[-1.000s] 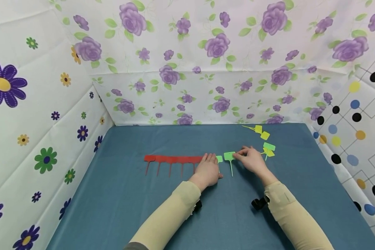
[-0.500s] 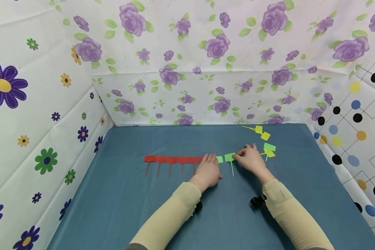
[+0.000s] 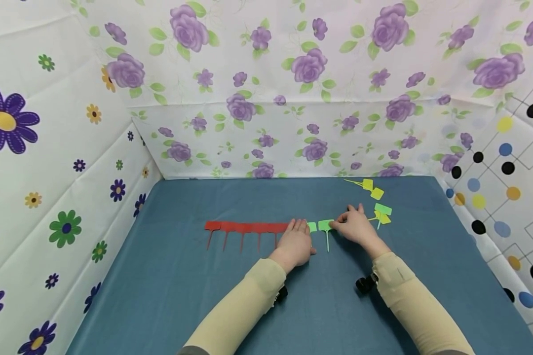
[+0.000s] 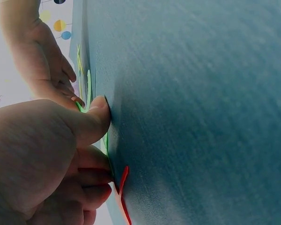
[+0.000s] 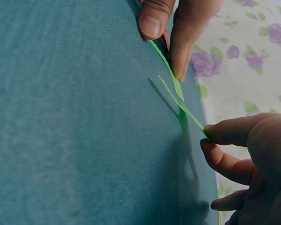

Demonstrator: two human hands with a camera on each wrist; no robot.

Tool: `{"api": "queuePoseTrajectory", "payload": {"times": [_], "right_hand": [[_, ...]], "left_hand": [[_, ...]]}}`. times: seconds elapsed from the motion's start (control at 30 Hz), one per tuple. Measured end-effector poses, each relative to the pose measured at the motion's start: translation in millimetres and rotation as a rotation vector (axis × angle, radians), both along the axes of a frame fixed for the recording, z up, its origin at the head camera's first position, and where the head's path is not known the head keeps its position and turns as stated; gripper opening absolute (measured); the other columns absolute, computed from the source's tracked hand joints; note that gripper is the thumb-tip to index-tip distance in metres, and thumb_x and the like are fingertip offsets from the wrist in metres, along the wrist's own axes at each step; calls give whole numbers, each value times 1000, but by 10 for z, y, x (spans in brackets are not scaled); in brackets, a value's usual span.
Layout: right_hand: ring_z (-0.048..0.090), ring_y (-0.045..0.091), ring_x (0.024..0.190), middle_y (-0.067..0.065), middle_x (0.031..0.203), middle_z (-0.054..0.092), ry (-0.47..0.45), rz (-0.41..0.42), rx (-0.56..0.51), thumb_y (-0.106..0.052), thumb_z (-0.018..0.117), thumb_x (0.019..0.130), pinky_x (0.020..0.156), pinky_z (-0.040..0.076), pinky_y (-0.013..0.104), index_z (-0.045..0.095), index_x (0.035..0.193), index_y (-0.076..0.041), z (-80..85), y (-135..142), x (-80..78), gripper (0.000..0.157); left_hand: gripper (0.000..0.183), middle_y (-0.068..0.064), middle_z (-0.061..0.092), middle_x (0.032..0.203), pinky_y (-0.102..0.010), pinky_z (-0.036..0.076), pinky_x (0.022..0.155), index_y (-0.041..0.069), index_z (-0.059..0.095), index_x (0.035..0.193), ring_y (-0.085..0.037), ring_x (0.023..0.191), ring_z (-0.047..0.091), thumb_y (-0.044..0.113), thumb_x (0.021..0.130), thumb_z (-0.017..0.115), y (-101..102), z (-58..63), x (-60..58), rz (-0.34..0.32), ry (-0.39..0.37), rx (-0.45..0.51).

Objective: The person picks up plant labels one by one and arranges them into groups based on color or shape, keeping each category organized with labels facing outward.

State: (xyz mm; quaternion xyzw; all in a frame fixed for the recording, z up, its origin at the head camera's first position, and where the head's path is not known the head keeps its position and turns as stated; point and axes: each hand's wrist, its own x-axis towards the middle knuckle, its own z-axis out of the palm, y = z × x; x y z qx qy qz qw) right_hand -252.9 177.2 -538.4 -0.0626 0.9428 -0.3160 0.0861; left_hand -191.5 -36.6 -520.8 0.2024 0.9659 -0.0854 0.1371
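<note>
Plant label tags with flat heads and thin stems lie on the blue table. Red tags (image 3: 244,227) form a row, heads side by side. My left hand (image 3: 295,242) rests with outstretched fingers over the row's right end, partly hiding a green tag (image 3: 312,227). Just right of it, my right hand (image 3: 357,228) pinches the right edge of another green tag (image 3: 325,225) between thumb and finger. In the right wrist view, this pinched tag (image 5: 192,116) is slightly raised, its shadow on the cloth. Its head is near the tag under my left hand (image 5: 187,28).
Behind the right hand lie a green tag (image 3: 383,209) and a yellow tag (image 3: 382,217), overlapping. Further back are two yellow tags (image 3: 376,194). Blue cloth (image 3: 169,276) covers the table. Patterned sheets (image 3: 266,133) enclose its back and sides.
The green tag in my right hand has shifted slightly, moving left and a little toward me, and its stem has straightened. My left hand stays in place.
</note>
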Motion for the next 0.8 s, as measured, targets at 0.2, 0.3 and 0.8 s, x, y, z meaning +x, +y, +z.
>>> {"api": "queuePoseTrajectory", "payload": {"times": [0.2,0.3,0.8], "right_hand": [[-4,64,155,44,164,23,-17,28,-2,-35,71,103,122,22,76,81,88,-4,76,-23,-14,36],[-3,65,155,44,164,23,-20,36,0,-34,71,103,123,22,76,81,89,-4,97,-27,-22,35],[-6,66,153,45,164,21,-47,69,21,-36,72,102,122,20,77,83,94,-2,97,-30,-80,36]], "left_hand": [[76,-6,25,177,-37,9,135,8,34,169,-22,164,19,55,111,49,3,-10,-9,-5,-3,0],[76,-6,25,177,-38,9,135,8,34,169,-22,164,19,55,111,49,3,-12,-16,-5,-5,5],[77,-6,24,177,-38,8,135,8,33,169,-21,164,18,56,111,49,-3,-20,-24,-3,-16,5]]}}
